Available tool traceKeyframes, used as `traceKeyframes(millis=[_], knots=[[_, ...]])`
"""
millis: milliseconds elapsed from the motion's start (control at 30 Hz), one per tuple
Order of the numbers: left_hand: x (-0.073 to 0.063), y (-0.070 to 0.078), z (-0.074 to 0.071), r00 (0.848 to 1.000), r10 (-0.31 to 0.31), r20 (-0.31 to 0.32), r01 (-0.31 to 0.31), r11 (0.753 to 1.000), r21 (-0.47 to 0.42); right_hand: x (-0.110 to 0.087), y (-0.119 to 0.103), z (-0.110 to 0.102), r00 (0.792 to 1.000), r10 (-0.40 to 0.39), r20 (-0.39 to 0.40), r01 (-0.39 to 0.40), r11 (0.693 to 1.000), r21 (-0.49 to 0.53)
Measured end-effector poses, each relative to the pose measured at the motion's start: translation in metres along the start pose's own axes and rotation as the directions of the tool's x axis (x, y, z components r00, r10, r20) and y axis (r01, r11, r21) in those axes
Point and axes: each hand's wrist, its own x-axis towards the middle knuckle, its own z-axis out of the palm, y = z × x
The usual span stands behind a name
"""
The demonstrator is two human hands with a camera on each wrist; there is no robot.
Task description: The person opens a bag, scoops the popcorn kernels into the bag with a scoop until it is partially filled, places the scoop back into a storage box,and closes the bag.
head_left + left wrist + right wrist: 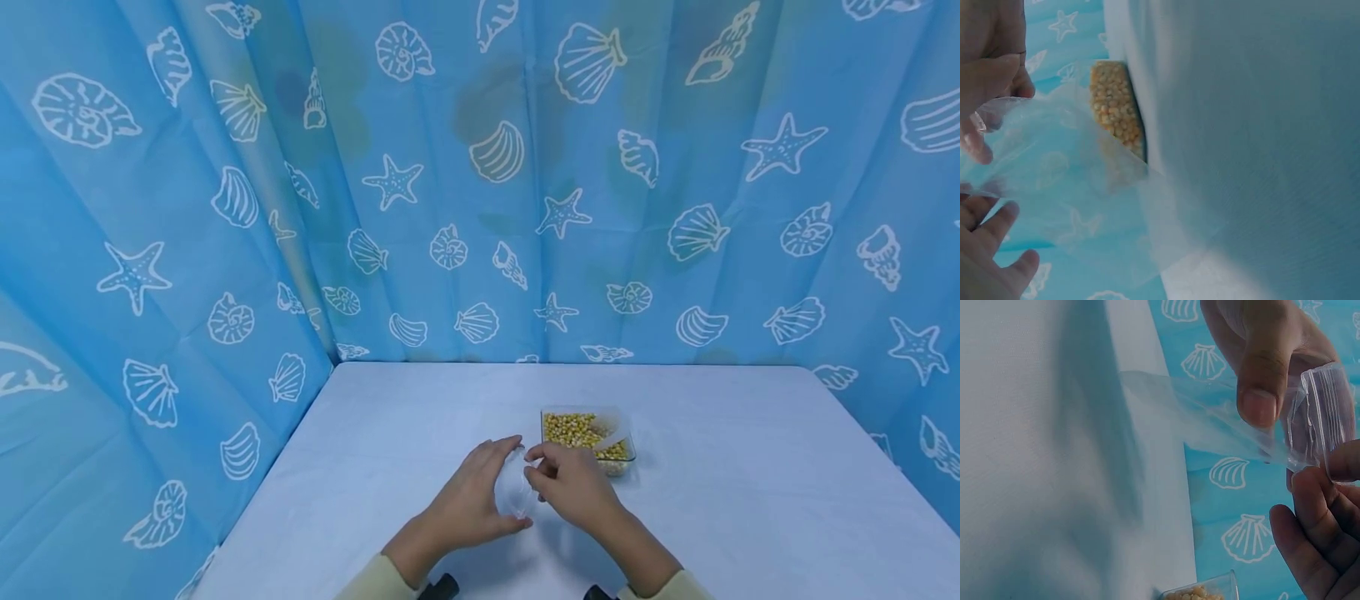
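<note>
A clear zip-lock plastic bag [516,485] is held upright between my two hands above the white table. My left hand [472,500] holds it at the mouth, thumb and fingers spread to either side. On the opposite side, my right hand [573,483] pinches the bag's edge with thumb and forefinger. In the right wrist view, the ridged zip strip of the bag [1332,412] stands out near the fingertips. The lower part of the bag [1079,187] hangs slack and see-through in the left wrist view, and no contents show in it.
Just beyond my right hand stands a clear rectangular container [628,457] of yellow corn kernels [572,428]. A whitish translucent scoop [613,437] lies in the kernels. The white-covered table [420,400] meets a blue shell-print curtain [450,208] at the back and sides.
</note>
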Motion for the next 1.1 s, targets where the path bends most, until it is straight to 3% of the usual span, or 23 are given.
traceKeyframes(millis=[300, 433, 633, 933, 1100], knots=[[0.001, -0.008, 0.001, 0.989, 0.103, -0.104, -0.111, 0.991, -0.074, 0.001, -0.003, 0.001, 0.998, -0.023, -0.06, 0.014, 0.989, -0.148], [0.0, -0.008, -0.001, 0.989, 0.093, -0.113, -0.105, 0.989, -0.104, 0.0, -0.007, 0.001, 0.993, -0.043, -0.107, 0.025, 0.986, -0.164], [0.001, -0.008, -0.005, 0.987, 0.074, -0.14, -0.095, 0.984, -0.152, 0.001, -0.011, 0.0, 0.985, -0.089, -0.145, 0.068, 0.988, -0.14], [0.001, -0.006, -0.01, 0.973, 0.114, -0.198, -0.142, 0.981, -0.133, -0.001, -0.014, -0.004, 0.964, -0.181, -0.195, 0.173, 0.983, -0.058], [0.0, -0.005, -0.012, 0.98, 0.08, -0.183, -0.107, 0.984, -0.142, -0.002, -0.012, -0.001, 0.956, -0.191, -0.224, 0.189, 0.981, -0.031]])
